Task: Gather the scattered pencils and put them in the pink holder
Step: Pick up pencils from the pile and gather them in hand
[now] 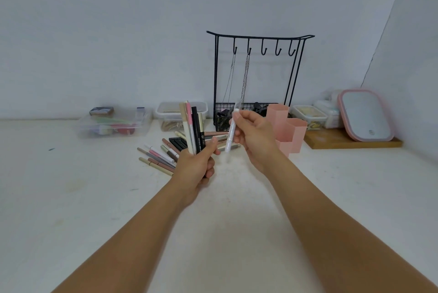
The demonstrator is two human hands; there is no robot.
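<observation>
Honestly we can't count the pencils bunched in the left hand (198, 169), since its grip hides their lower ends. The white pencil (231, 132) in the right hand (254, 137) is motion-blurred. That hand covers the pink holder (288, 131) on its 9 o'clock side. Both forearms run off the bottom edge.

The left hand (196, 169) grips a bunch of pencils (193, 127) upright above the white desk (94, 198). The right hand (254, 137) pinches a white pencil (230, 137), nearly upright, just right of the bunch. More loose pencils (161, 156) lie on the desk beyond the left hand. The pink holder (290, 131) stands just right of the right hand, before a black wire rack (258, 74) with chains (245, 77) on two hooks. A pink-rimmed mirror (365, 115) leans at far right.
</observation>
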